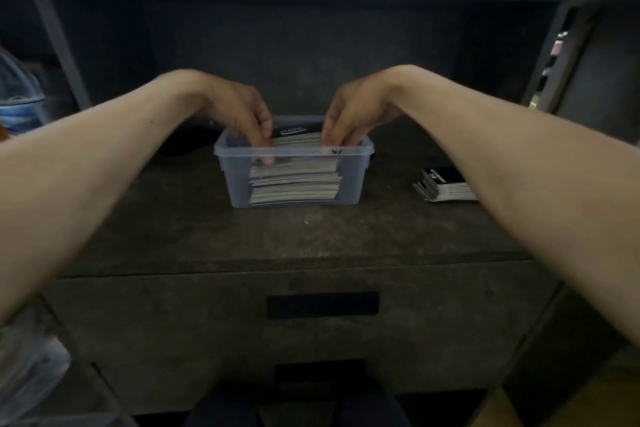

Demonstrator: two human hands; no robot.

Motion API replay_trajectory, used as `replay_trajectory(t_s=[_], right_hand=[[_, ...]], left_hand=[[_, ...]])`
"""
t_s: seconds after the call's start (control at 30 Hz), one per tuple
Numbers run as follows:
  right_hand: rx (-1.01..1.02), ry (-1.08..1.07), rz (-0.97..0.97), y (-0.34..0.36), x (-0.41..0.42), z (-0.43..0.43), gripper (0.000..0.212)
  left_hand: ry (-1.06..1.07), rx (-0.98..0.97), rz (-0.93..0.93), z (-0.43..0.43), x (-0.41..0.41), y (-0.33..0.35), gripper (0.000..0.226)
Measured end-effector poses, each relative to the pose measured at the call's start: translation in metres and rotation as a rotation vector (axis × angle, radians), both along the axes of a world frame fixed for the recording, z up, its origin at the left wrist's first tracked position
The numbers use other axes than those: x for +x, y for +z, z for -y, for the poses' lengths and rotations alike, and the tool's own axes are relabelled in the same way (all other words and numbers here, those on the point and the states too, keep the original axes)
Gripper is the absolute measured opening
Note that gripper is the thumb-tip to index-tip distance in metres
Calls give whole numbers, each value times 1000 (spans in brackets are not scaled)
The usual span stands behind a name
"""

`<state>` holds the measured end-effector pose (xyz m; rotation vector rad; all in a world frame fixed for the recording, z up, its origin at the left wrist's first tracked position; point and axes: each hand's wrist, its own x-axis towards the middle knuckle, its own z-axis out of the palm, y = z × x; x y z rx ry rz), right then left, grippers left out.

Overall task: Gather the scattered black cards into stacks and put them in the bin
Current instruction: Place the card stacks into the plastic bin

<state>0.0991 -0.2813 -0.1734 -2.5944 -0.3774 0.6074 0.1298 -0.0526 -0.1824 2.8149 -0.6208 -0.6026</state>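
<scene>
Resting inside clear bin (360,180): black card stack (296,180), top ends pinched by left hand (242,111) and right hand (356,111). Likely light, slick, apt to fan; grip both short ends. Right of bin: second stack (445,187).

The fingertips of the left hand (239,107) and right hand (360,107) sink behind the frosted wall of the bin (353,184) and show only dimly there. The print on top of the stack of cards (294,184) is too blurred to read. Near the bench's right edge, the right forearm (519,156) covers part of a second stack (443,184). A dark object (188,140) behind the left hand is mostly hidden. At the left picture edge a blurred bottle (20,104) is cut off.
</scene>
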Motion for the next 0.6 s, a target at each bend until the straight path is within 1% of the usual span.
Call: replay_trajectory(t_s=[0.07,0.1,0.17,0.23,0.3,0.33,0.4,0.43,0.5,0.57,0.6], right_hand=[[-25,-5,32,-2,-2,-3,23],[-67,-6,80,-4,-2,-6,21],[-245,9,247,-9,-3,-14,25],[-412,8,411,-19,-3,-26,44],[-473,-29,514,-31,-3,-35,65],[-479,-43,532,-35,-3,-38,71],[-438,-52,511,-40,-4,-42,77],[-402,-57,468,-40,-5,-42,78],[-288,-92,342,-40,-8,-37,78],[-130,-139,214,-38,-9,-32,78],[-92,-148,193,-38,-9,-30,80]], left_hand=[[-7,1,6,-1,2,-2,44],[-5,-3,8,-1,3,-3,44],[11,-22,28,-3,4,-5,50],[23,-43,75,-5,6,-7,61],[18,-38,100,-4,6,-10,66],[14,-28,102,-4,6,-11,67],[4,-5,95,-3,7,-14,61],[-4,8,99,-2,7,-15,55],[-26,23,124,1,7,-18,47],[-28,19,133,2,6,-18,41],[-23,16,129,2,6,-18,39]])
